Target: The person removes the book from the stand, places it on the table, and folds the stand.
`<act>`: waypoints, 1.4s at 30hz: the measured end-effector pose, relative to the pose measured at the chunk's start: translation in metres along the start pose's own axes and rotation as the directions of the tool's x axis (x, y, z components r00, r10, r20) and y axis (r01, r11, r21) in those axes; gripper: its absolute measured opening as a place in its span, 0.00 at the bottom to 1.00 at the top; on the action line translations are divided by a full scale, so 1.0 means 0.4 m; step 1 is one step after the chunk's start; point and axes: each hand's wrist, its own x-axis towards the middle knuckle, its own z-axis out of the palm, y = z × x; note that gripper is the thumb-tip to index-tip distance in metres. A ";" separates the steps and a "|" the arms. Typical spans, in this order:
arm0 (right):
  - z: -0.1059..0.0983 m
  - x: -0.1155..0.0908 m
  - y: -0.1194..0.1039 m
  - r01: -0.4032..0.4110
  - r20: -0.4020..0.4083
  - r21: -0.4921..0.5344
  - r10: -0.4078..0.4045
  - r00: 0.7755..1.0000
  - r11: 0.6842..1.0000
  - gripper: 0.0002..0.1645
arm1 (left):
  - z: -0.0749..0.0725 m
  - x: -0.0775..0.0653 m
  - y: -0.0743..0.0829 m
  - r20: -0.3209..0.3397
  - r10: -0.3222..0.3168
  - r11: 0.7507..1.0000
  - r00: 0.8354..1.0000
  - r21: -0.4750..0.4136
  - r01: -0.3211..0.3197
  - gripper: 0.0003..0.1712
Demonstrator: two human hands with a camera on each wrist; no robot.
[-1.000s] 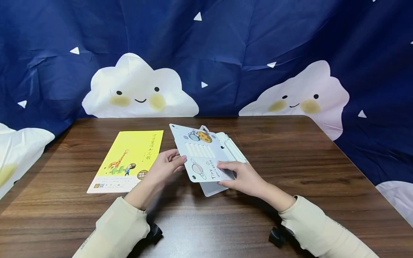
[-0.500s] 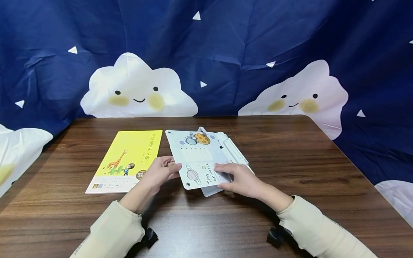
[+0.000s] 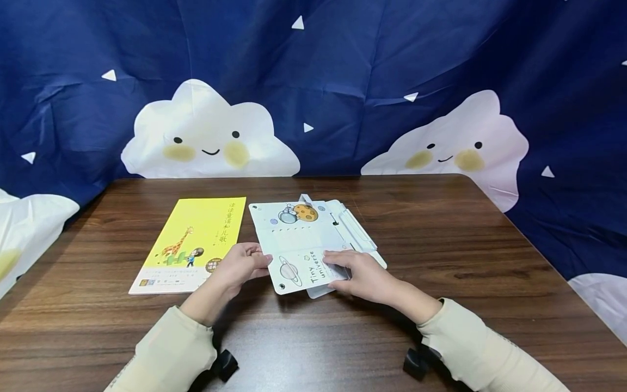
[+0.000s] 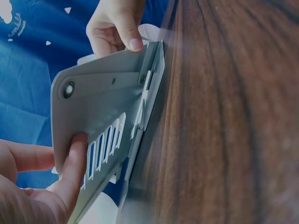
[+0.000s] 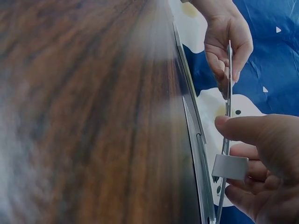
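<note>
A white folding book stand point(image 3: 296, 247), printed with an astronaut, a ringed planet and "Tiny universe", sits partly unfolded on the table. Its slotted panel point(image 4: 100, 100) is tilted up from the base point(image 3: 357, 226). My left hand point(image 3: 245, 265) pinches the panel's left edge between thumb and fingers, as the left wrist view confirms. Opposite it, my right hand point(image 3: 364, 275) grips the stand near its lower right side, thumb and fingers on either face of the panel. The right wrist view shows a small white tab point(image 5: 230, 167) beside the right fingers.
A yellow book point(image 3: 196, 239) with a giraffe on its cover lies flat left of the stand. The brown wooden table point(image 3: 465, 245) reaches back to a blue cloth backdrop point(image 3: 338, 60) with white clouds.
The panel's left side has come down toward the table and slightly left, along with my left hand. My right hand keeps its grip with only a small shift. The yellow book stays put.
</note>
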 end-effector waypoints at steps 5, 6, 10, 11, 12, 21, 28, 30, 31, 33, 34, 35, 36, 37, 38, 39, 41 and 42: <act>0.003 0.001 -0.004 -0.020 0.021 -0.008 0.020 1.000 1.000 0.28 | -0.004 0.002 -0.009 -0.003 -0.034 0.999 0.999 0.007 0.034 0.04; 0.004 0.001 -0.005 -0.023 0.025 -0.011 0.023 0.999 1.000 0.28 | -0.005 0.003 -0.011 -0.003 -0.038 0.999 0.999 0.008 0.038 0.03; 0.008 0.002 -0.006 -0.026 0.041 -0.022 0.027 0.999 0.999 0.28 | -0.010 0.005 -0.018 0.008 -0.063 0.998 0.998 0.006 0.063 0.02; 0.008 0.002 -0.006 -0.026 0.047 -0.027 0.027 0.999 0.999 0.28 | -0.011 0.005 -0.019 0.011 -0.072 0.997 0.997 0.004 0.072 0.01; 0.010 0.002 -0.005 -0.024 0.052 -0.036 0.026 0.998 0.999 0.28 | -0.012 0.005 -0.020 0.016 -0.081 0.997 0.997 0.000 0.081 0.01; 0.018 0.000 -0.003 -0.014 0.063 -0.060 0.018 0.998 0.998 0.28 | -0.016 0.013 -0.041 0.022 -0.137 0.990 0.990 -0.015 0.138 0.05; 0.024 0.001 -0.005 -0.003 0.076 -0.067 0.008 0.997 0.998 0.27 | -0.016 0.016 -0.054 0.010 -0.151 0.989 0.989 -0.009 0.151 0.04; 0.024 0.002 -0.005 0.001 0.076 -0.072 0.004 0.997 0.997 0.27 | -0.015 0.016 -0.055 0.009 -0.153 0.988 0.988 -0.006 0.153 0.04; 0.024 0.001 -0.006 0.002 0.077 -0.073 0.003 0.997 0.997 0.27 | -0.015 0.016 -0.056 0.004 -0.156 0.988 0.988 -0.004 0.156 0.05; 0.023 0.001 -0.007 0.002 0.079 -0.074 0.003 0.997 0.997 0.28 | -0.013 0.015 -0.058 -0.007 -0.167 0.986 0.986 -0.002 0.167 0.06; 0.023 0.001 -0.007 0.003 0.081 -0.074 0.003 0.997 0.997 0.28 | -0.013 0.016 -0.058 -0.009 -0.174 0.985 0.985 0.000 0.174 0.06; 0.023 0.001 -0.006 0.002 0.083 -0.073 0.004 0.997 0.997 0.28 | -0.012 0.016 -0.059 -0.014 -0.179 0.984 0.984 0.000 0.179 0.07; 0.023 0.000 -0.006 0.001 0.086 -0.073 0.006 0.996 0.997 0.28 | -0.011 0.016 -0.059 -0.015 -0.182 0.983 0.983 0.001 0.182 0.07; 0.022 0.000 -0.006 -0.002 0.090 -0.071 0.008 0.996 0.997 0.28 | -0.011 0.016 -0.060 -0.012 -0.182 0.983 0.983 0.002 0.182 0.07; 0.022 0.001 -0.006 -0.003 0.094 -0.070 0.009 0.996 0.998 0.28 | -0.012 0.016 -0.061 -0.012 -0.181 0.983 0.983 0.002 0.181 0.07; 0.021 0.001 -0.006 -0.005 0.098 -0.068 0.011 0.995 0.998 0.28 | -0.012 0.015 -0.061 -0.009 -0.177 0.984 0.984 0.003 0.177 0.07; 0.021 0.002 -0.006 -0.007 0.103 -0.059 0.013 0.995 0.998 0.28 | -0.012 0.014 -0.062 -0.007 -0.169 0.986 0.986 0.002 0.169 0.08; 0.020 0.003 -0.006 -0.008 0.105 -0.053 0.013 0.994 0.999 0.28 | -0.012 0.014 -0.062 -0.005 -0.167 0.986 0.986 0.004 0.167 0.08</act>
